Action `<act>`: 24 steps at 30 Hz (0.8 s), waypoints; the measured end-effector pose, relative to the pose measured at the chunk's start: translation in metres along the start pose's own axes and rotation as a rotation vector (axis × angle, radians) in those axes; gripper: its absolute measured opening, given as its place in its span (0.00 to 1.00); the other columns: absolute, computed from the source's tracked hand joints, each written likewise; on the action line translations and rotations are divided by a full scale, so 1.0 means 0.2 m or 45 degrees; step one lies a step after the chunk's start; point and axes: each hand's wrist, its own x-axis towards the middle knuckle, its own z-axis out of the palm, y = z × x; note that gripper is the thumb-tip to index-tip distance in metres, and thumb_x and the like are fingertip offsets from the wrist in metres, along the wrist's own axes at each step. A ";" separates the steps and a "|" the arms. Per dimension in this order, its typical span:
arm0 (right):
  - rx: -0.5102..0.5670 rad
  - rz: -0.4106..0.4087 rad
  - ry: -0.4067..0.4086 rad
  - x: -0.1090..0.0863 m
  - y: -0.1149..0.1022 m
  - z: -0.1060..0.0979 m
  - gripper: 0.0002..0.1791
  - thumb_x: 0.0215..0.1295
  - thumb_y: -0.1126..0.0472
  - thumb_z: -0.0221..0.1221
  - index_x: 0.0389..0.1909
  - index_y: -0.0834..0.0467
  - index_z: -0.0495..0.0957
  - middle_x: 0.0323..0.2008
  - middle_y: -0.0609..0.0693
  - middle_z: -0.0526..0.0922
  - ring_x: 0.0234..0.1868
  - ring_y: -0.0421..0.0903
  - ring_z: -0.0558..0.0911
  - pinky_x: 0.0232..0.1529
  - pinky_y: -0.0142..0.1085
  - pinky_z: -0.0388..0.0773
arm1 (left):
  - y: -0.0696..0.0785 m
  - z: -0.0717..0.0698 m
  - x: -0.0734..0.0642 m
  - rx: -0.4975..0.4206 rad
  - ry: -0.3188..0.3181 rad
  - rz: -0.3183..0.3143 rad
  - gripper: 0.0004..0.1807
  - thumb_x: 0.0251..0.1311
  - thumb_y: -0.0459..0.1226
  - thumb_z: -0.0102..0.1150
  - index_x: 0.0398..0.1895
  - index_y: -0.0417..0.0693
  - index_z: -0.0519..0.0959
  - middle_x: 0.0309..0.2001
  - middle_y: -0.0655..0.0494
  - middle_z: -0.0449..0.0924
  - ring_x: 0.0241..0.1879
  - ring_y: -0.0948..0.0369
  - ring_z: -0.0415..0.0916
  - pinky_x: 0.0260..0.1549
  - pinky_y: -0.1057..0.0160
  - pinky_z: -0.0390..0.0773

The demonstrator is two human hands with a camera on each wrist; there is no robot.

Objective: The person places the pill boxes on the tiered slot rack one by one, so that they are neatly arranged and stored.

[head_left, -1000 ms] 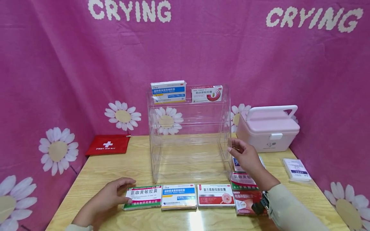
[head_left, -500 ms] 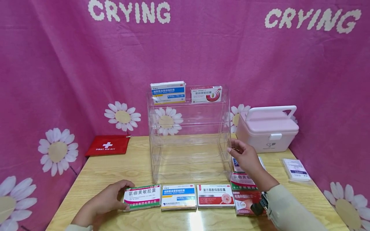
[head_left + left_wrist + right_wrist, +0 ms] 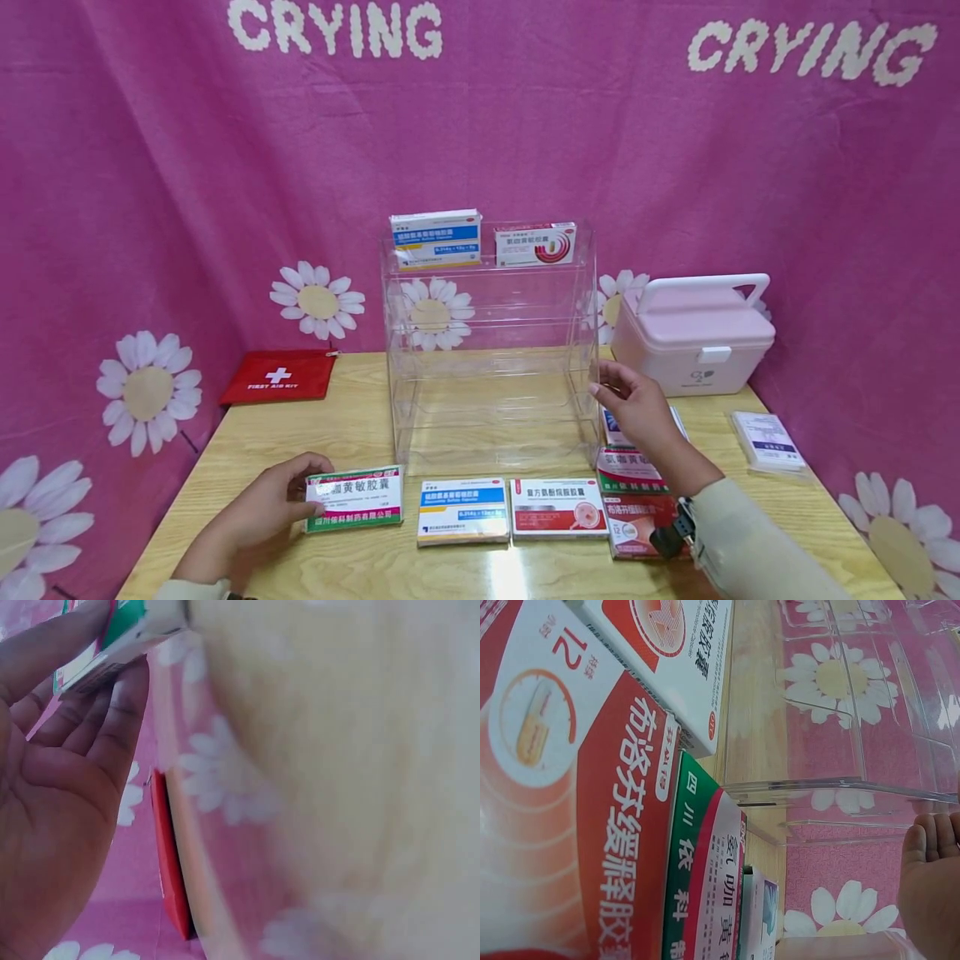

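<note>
My left hand (image 3: pixel 258 508) pinches the left end of a white medicine box (image 3: pixel 356 500) with green and magenta bands, thumb on its front, fingers behind. In the left wrist view the box (image 3: pixel 124 645) sits at the fingertips, tilted. My right hand (image 3: pixel 637 412) grips the right side edge of a clear tiered display rack (image 3: pixel 491 268), with the thumb in front; the other fingertips are partly hidden. Up on the rack's top tier stand a blue-and-white medicine box (image 3: pixel 437 242) and a white one with red rings (image 3: pixel 536 246).
In front of the rack lie a blue-and-white box (image 3: pixel 462 510) and a red-and-white box (image 3: pixel 560 508). Several boxes, including a red one (image 3: pixel 622 802), lie under my right forearm. A pink case (image 3: pixel 693 337), a red first aid pouch (image 3: pixel 281 377) and white packs (image 3: pixel 770 442) stand around.
My left hand has taken hold of the green-banded box and moved it left and slightly up, away from the blue-and-white box, with its front tipped up. The right hand stays at the rack.
</note>
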 end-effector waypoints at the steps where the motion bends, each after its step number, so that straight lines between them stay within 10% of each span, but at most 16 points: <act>1: 0.001 0.002 0.000 0.00 0.00 0.00 0.29 0.84 0.58 0.60 0.80 0.60 0.69 0.74 0.62 0.77 0.77 0.60 0.75 0.75 0.49 0.77 | 0.00 -0.01 0.00 0.003 0.011 -0.018 0.21 0.64 0.31 0.75 0.59 0.49 0.81 0.56 0.53 0.85 0.55 0.54 0.80 0.56 0.65 0.86; 24: 0.009 -0.021 0.006 0.00 0.00 0.00 0.29 0.83 0.58 0.61 0.80 0.62 0.70 0.74 0.63 0.78 0.76 0.59 0.76 0.72 0.42 0.79 | 0.01 -0.19 -0.07 -0.101 0.093 0.121 0.18 0.68 0.27 0.70 0.59 0.37 0.86 0.57 0.39 0.86 0.48 0.70 0.82 0.46 0.72 0.88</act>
